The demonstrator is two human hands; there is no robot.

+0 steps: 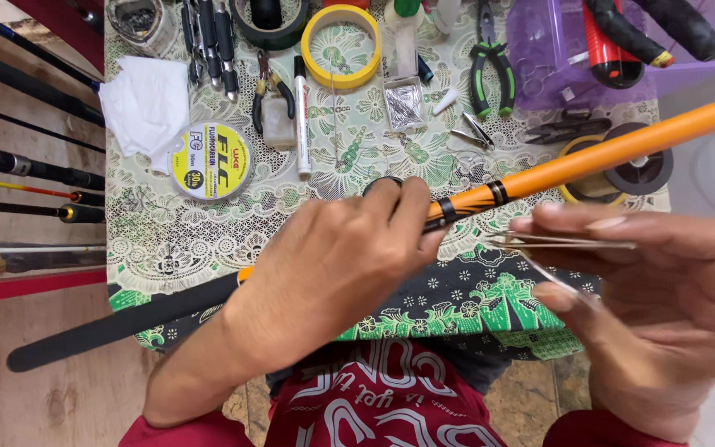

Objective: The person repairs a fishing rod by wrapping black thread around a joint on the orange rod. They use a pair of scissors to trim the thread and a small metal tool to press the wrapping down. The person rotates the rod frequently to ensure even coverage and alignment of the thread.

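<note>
An orange fishing rod (622,147) with black bands and a black handle (117,324) lies slantwise across the table. My left hand (337,265) grips it around the middle, where a dark ring (382,184) sits at my fingertips. My right hand (664,290) is just right of that spot, pinching a thin silvery metal piece (564,242) between thumb and forefinger, its tip pointing at the rod's banded section.
The table's green patterned cloth (473,298) carries a yellow line spool (210,161), yellow tape ring (341,45), white marker (301,116), green-handled pliers (490,70), small pliers (273,103), white tissue (146,103) and a purple tray (556,58). Other rods (26,165) lie at left.
</note>
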